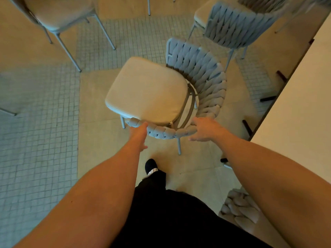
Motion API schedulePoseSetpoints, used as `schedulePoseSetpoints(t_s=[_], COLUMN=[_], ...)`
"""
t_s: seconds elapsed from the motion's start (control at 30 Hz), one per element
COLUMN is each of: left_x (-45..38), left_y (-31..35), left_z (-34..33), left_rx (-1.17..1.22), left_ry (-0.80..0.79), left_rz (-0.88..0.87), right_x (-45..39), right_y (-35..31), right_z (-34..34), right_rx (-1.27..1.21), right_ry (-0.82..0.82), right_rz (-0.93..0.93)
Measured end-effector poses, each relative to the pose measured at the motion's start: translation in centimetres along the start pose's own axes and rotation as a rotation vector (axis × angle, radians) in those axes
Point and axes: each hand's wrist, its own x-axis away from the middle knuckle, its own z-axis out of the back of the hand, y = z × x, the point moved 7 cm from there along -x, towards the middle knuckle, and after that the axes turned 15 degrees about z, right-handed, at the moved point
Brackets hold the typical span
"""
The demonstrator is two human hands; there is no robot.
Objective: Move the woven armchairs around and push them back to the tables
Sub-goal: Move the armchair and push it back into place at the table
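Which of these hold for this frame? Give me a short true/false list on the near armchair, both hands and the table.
1. Both hands are at the woven band of the near armchair. True: the left hand and right hand are on its near curve.
2. The chair's seat cushion carries a bag. False: it is bare.
3. The table lies to the person's right. True.
4. The floor is all carpet. False: it is plain slabs and small square tiles.
5. A second woven armchair stands beyond the near one. True.
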Motion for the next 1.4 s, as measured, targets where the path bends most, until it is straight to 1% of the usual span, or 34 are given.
schedulePoseSetpoints(t_s=[0.23, 0.37, 0.53, 0.6, 0.7, 0.83, 0.93, 1.03, 1.13, 1.17, 1.27, 1.4], left_x=[-3.6, -5.3, -7.2, -7.9, -9.6, -12.2, -12.7, -13.5, -13.1, -13.4, -14.0, -14.1], left_y=[1.9, 1.9, 2.0, 1.9, 2.3, 2.2, 2.4, 3.1, 3.0, 3.0, 3.3, 5.4], left_z=[-0.5, -0.7, -1.7, -2.3, -3.3, -4.6, -4.5, -4.5, -5.2, -5.1, -3.0, -0.3], left_rx=[0.140, 0.241, 0.273, 0.293, 0.344, 0.414, 0.429, 0.370, 0.288, 0.284, 0.295, 0.261], left_ry=[-0.009, 0.059, 0.127, 0.143, 0.148, 0.119, 0.190, 0.212, 0.134, 0.140, 0.270, 0.272], left_rz=[0.137, 0.196, 0.226, 0.234, 0.231, 0.264, 0.268, 0.227, 0.270, 0.258, 0.226, 0.174], right_x=[-4.0, -6.1, -7.8, -8.1, -9.1, -10.4, -11.2, -11.5, -10.9, -10.9, -10.8, -10.6], right_y=[2.8, 4.3, 5.2, 5.8, 6.8, 8.0, 9.4, 9.7, 9.1, 9.1, 8.2, 4.7], right_z=[1.5, 0.5, -1.9, -2.9, -3.3, -3.7, -4.3, -4.4, -4.5, -4.6, -4.7, -4.9], right_rx=[-0.052, -0.024, 0.059, 0.127, 0.253, 0.315, 0.301, 0.299, 0.299, 0.306, 0.321, 0.288], right_ry=[-0.034, -0.134, -0.308, -0.382, -0.433, -0.456, -0.445, -0.412, -0.429, -0.433, -0.437, -0.402], right_rz=[-0.059, -0.050, 0.016, 0.023, 0.037, 0.065, 0.054, 0.048, 0.066, 0.068, 0.052, 0.044])
